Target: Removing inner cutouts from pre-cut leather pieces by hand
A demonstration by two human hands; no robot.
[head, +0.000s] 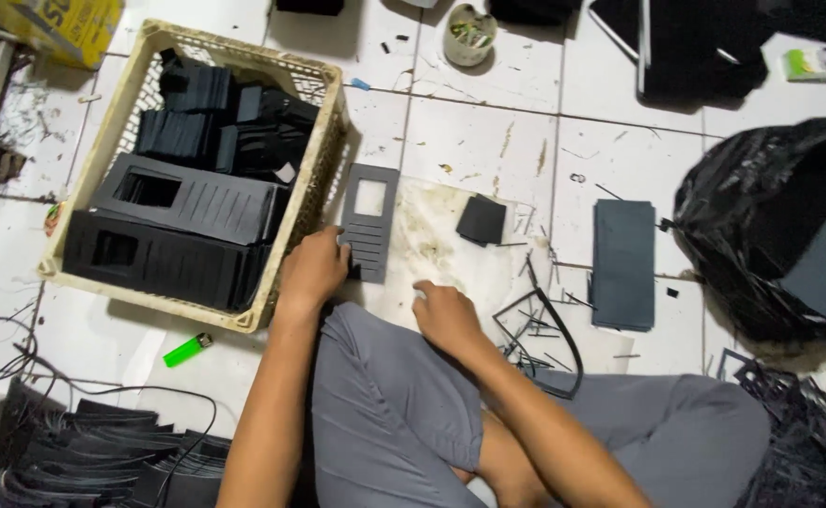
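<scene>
I sit cross-legged on a white tiled floor. My left hand (312, 271) presses on the lower end of a dark grey slotted panel (369, 218) with a square window, which lies flat on a stained work sheet (436, 246). Just right of it, my right hand (446, 315) rests on the sheet with fingers curled; I cannot see anything in it. A small black square piece (481, 220) lies on the sheet beyond my right hand.
A cream plastic crate (324, 150) holding several black cut panels stands at the left. Also around are a stack of grey sheets (622, 262), a black bag (770, 226), thin offcut strips (544, 329), a green lighter (187, 350) and a small cup (469, 34).
</scene>
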